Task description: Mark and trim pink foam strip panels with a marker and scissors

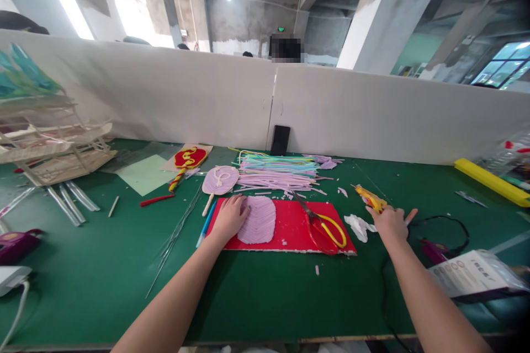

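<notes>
My left hand (232, 214) lies with its fingers stretched over the left edge of a lilac oval panel (259, 220), made of chenille stems set in slanting rows. Under the panel is a red board (290, 212). Scissors (317, 219) with yellow and red handles rest opened on the board's right part. To the right, my right hand (391, 222) is closed round a yellow hot glue gun (370, 198), its nozzle pointing up and left. A crumpled white tissue (359, 227) is beside that hand. A blue pen (206, 226) lies left of the board.
Behind the board are bundled chenille stems (277, 171), a lilac fan (221, 180) and a red and yellow fan (189, 159). A black phone (280, 140) leans on the white partition (351, 110). Thin wires (178, 234) lie left; a white box (476, 273) and black cable (385, 292) are right.
</notes>
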### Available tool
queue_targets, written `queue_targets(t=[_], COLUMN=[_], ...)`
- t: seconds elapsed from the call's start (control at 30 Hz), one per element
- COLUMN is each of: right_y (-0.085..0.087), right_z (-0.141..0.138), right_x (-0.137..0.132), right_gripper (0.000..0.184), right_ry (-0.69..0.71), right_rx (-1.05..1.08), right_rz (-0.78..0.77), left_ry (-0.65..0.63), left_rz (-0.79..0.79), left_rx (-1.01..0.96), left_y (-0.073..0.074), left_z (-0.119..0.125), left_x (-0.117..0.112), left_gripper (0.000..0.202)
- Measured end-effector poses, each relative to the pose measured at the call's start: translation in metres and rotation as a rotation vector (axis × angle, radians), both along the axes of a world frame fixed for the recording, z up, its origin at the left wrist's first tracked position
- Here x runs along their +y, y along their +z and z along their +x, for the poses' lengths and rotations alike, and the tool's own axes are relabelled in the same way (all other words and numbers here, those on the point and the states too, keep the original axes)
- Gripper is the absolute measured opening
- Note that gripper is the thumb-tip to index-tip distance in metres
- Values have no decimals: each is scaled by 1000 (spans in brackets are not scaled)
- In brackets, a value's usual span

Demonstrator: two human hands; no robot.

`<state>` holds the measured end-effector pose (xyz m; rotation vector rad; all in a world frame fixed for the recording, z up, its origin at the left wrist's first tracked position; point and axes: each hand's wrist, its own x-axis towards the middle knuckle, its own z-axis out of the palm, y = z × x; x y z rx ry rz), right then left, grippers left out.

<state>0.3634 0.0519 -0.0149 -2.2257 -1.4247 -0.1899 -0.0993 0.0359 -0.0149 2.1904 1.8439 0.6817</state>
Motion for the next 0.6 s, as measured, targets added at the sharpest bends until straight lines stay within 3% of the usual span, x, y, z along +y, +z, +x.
queue_targets(t=[0.07,0.17,0.23,0.33,0.47,0.6], right_y=[10,23,28,33,34,31], right_z=[-16,-50,-76,-109,-129,-129], right_x=[1,-5,-17,-39,-53,-53], right_gripper=[40,28,29,30,20,20], right_ry=[13,250,420,536,539,538], right_rx=[30,111,148,82,37,22], right_rz=[-65,-237,-338,-497,-548,-535], left_ry=[0,1,1,4,6,10], left_rz=[-4,-12,-20,-24,-22,-25], left_rx=[4,15,24,32,37,43], left_y=[0,0,1,2,2,2], left_z=[0,0,0,0,1,1], left_x=[0,0,-1,-1,-1,-1], left_gripper=[39,39,39,39,40,39])
